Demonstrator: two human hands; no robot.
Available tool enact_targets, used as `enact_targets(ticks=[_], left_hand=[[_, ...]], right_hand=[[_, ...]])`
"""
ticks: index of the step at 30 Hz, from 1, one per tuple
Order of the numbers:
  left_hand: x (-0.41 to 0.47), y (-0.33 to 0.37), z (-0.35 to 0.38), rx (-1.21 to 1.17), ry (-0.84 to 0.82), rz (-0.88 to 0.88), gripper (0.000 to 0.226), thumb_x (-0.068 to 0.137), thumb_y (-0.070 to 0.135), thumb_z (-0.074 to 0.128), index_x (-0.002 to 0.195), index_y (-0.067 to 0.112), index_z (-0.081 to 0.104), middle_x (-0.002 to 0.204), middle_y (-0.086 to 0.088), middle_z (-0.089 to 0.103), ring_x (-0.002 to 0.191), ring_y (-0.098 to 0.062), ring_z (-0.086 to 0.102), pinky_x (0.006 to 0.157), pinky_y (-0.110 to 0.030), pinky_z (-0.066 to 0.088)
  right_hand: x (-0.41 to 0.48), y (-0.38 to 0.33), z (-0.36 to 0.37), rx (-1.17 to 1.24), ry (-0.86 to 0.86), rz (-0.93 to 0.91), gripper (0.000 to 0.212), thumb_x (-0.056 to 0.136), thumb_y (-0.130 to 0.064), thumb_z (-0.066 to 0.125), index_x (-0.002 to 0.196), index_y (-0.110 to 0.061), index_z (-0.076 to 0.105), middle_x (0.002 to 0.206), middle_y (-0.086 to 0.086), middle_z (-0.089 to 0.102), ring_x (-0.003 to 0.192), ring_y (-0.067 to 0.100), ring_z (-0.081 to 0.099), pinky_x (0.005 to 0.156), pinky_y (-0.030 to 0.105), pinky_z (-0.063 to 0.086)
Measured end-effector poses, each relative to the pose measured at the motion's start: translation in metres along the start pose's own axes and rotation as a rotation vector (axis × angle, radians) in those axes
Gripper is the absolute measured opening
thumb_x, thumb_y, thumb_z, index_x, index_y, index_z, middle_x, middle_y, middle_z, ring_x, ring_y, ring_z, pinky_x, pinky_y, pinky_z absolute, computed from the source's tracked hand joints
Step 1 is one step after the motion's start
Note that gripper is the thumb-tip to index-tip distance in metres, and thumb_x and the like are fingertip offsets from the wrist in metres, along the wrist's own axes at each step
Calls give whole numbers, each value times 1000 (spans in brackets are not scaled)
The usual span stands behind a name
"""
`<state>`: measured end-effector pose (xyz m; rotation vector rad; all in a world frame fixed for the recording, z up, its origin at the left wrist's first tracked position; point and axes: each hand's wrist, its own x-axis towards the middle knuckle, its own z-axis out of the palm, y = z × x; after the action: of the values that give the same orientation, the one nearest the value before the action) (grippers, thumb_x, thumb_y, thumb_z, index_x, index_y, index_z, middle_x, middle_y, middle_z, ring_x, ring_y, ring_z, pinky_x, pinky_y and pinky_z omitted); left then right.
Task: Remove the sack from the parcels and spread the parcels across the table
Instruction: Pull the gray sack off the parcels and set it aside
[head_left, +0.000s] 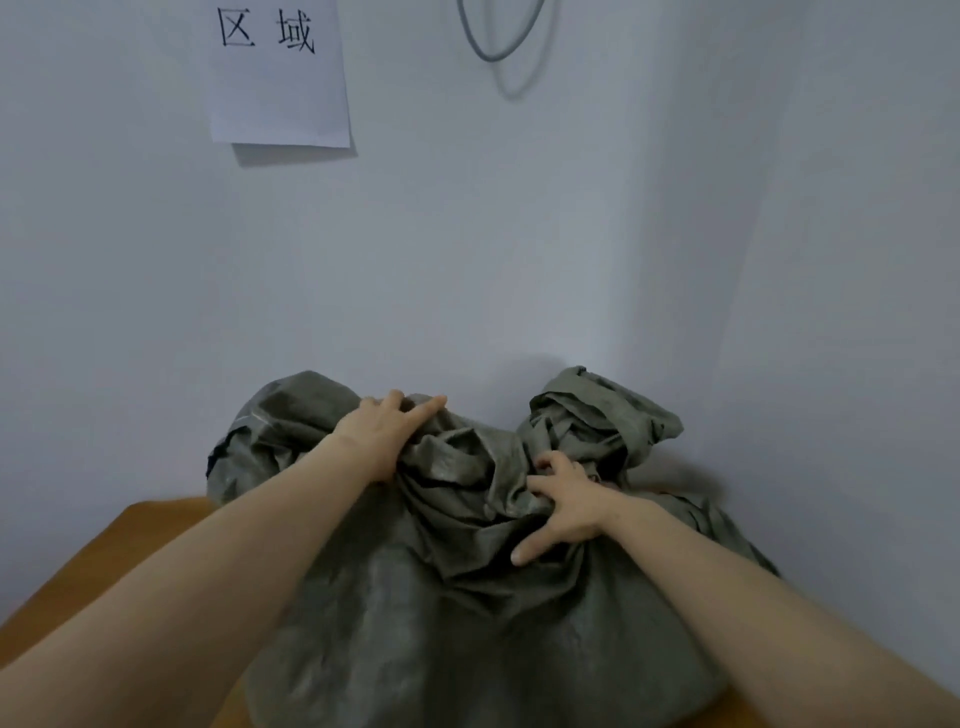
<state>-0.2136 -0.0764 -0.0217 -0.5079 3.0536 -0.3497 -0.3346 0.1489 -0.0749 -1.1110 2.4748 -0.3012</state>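
Grey-white wall (519, 234) filled most of what we saw, meeting a second wall in a corner to the right. Below it the sack (467, 649) – a crumpled grey-green woven one – sat heaped on the wooden table (130, 545), pushed back close to the wall, its bulk hiding whatever lay inside. Both our bare forearms reached forward over it. Our left hand (389, 431) lay on the top fold at the far left, fingers stretched nearly straight and pressing on the cloth. Our right hand (566, 504) was lower and nearer the middle, its fingers clawed into a bunch of folds and gripping the sack, thumb spread towards us. High on the wall hung a white sheet of paper (280, 78) with two printed characters – and, to its right, a loop of grey cable (493, 36).
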Motion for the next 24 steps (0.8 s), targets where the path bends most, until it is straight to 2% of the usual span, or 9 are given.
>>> enact_targets(ticks=[2, 3, 5, 8, 9, 10, 15, 21, 24], left_hand=[[3, 5, -8, 5, 104, 29, 64, 96, 22, 47, 148, 41, 15, 138, -11, 42, 121, -34, 49, 100, -41, 42], [2, 6, -13, 1, 125, 48, 52, 98, 23, 41, 145, 40, 27, 135, -9, 48, 121, -32, 51, 100, -40, 41], [-4, 6, -26, -12, 135, 51, 40, 99, 25, 38, 136, 38, 45, 132, -6, 54, 121, -29, 51, 99, -36, 40], [-13, -5, -45, 1, 189, -25, 27, 96, 20, 42, 116, 23, 60, 127, -8, 57, 116, -30, 53, 94, -34, 41], [-16, -10, -51, -6, 215, -56, 24, 95, 19, 43, 111, 20, 61, 125, -11, 58, 116, -30, 54, 92, -33, 41], [-18, -14, -58, -16, 239, -83, 23, 95, 19, 44, 110, 18, 62, 125, -13, 58, 115, -31, 54, 91, -33, 42], [-20, -29, -96, -43, 362, -165, 23, 95, 20, 44, 110, 18, 60, 125, -15, 57, 115, -33, 55, 90, -34, 42], [-18, -41, -146, 0, 482, -200, 24, 95, 22, 45, 114, 20, 60, 129, -17, 55, 116, -34, 54, 92, -35, 42], [-17, -43, -172, 10, 545, -207, 25, 95, 21, 46, 115, 19, 61, 128, -19, 54, 116, -37, 53, 92, -37, 42]], right_hand=[[-1, -4, 10, -44, 33, 52, 109, 59, -61, 79, 149, -31, 24, 157, -3, -14, 146, 33, -4, 118, 53, 18], [2, -7, 14, -51, 104, 70, 104, 61, -59, 79, 147, -29, 28, 157, -1, -9, 145, 34, 3, 116, 53, 23], [11, -14, 14, -30, 281, 69, 78, 69, -53, 76, 136, -25, 45, 148, 4, 20, 134, 31, 33, 107, 47, 38], [15, -27, -15, 55, 470, 16, 21, 81, -39, 68, 92, -22, 63, 110, 6, 52, 101, 29, 58, 86, 41, 51], [14, -32, -28, 68, 512, 7, 16, 84, -33, 64, 73, -23, 58, 96, 6, 56, 93, 30, 60, 78, 39, 52], [14, -36, -42, 63, 557, -3, 25, 85, -29, 60, 63, -24, 50, 88, 6, 57, 88, 31, 61, 70, 36, 49], [20, -53, -90, 28, 725, -43, 12, 88, -23, 54, 76, -22, 56, 97, 12, 60, 87, 33, 61, 65, 30, 40], [19, -62, -134, 93, 847, -112, 31, 84, -10, 54, 63, -26, 38, 97, 15, 56, 79, 31, 58, 62, 30, 40], [14, -67, -152, 143, 907, -141, 23, 83, -10, 55, 71, -26, 42, 99, 12, 56, 80, 29, 57, 63, 32, 45]])
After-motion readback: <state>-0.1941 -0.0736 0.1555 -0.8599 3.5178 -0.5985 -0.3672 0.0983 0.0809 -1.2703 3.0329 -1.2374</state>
